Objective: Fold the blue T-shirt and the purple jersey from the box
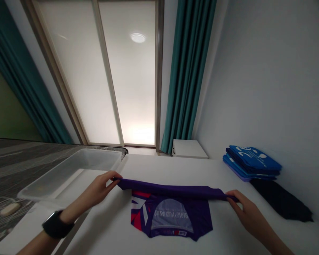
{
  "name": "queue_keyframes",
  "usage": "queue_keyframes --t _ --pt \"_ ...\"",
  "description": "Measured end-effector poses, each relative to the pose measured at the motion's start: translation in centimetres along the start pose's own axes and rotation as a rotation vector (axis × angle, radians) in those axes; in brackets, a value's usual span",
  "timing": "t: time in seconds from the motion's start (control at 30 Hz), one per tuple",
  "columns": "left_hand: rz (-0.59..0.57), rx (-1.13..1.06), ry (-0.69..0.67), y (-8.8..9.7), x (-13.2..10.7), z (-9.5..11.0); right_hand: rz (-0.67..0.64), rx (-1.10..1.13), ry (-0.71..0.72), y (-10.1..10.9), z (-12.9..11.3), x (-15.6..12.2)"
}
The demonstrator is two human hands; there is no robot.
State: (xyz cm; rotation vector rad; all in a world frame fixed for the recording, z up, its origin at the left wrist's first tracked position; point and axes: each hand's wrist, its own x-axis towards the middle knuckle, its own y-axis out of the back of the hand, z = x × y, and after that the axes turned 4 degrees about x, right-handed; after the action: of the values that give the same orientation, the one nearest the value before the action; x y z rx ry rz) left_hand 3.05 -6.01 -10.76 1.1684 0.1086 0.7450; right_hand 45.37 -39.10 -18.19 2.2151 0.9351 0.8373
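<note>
A purple shirt (175, 191) with a red and white pattern on one side lies over the white table in front of me. Its neck opening faces me, and grey inner fabric with printed lettering shows there. My left hand (105, 186), with a black watch (57, 224) on the wrist, pinches the left end of the raised far edge. At the opposite end, my right hand (241, 207) grips the same edge between thumb and fingers. The edge is stretched nearly straight between both hands, above the table, while the neck part rests nearer to me.
A translucent plastic bin (101, 156) stands at the left of the table (149, 166). Folded blue shirts (251, 161) are stacked at the right by the wall, with a black folded cloth (281, 200) beside them. A white cabinet (188, 148) is behind the table.
</note>
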Motion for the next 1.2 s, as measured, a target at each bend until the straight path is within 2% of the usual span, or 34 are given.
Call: queue_keyframes --t 0.13,0.3,0.5,0.77,0.97,1.1,1.2 --pt "0.031 -0.031 -0.029 -0.7 -3.1 0.0 -0.001 0.028 0.033 -0.8 0.7 -2.8" --pt "0.004 -0.067 -0.056 -2.8 -6.9 -0.9 -0.023 0.048 0.148 -1.8 2.2 -5.9" --pt "-0.039 -0.067 -0.062 -5.1 -9.7 -1.9 -0.023 0.017 0.207 -2.8 4.6 -8.5" --pt "-0.088 -0.094 -0.026 -5.5 -11.5 -1.7 -0.066 0.011 0.157 -2.6 4.7 -9.1" --pt "-0.114 0.026 -0.178 -5.8 -12.7 -1.0 -0.139 -0.060 0.196 -2.5 4.0 -9.1" --pt "-0.121 0.087 -0.227 -5.1 -12.3 -0.4 -0.146 -0.095 0.206 -2.3 3.5 -9.1" --pt "-0.116 0.124 -0.217 -5.0 -11.1 0.4 -0.081 -0.127 0.231 -2.6 2.6 -8.4"
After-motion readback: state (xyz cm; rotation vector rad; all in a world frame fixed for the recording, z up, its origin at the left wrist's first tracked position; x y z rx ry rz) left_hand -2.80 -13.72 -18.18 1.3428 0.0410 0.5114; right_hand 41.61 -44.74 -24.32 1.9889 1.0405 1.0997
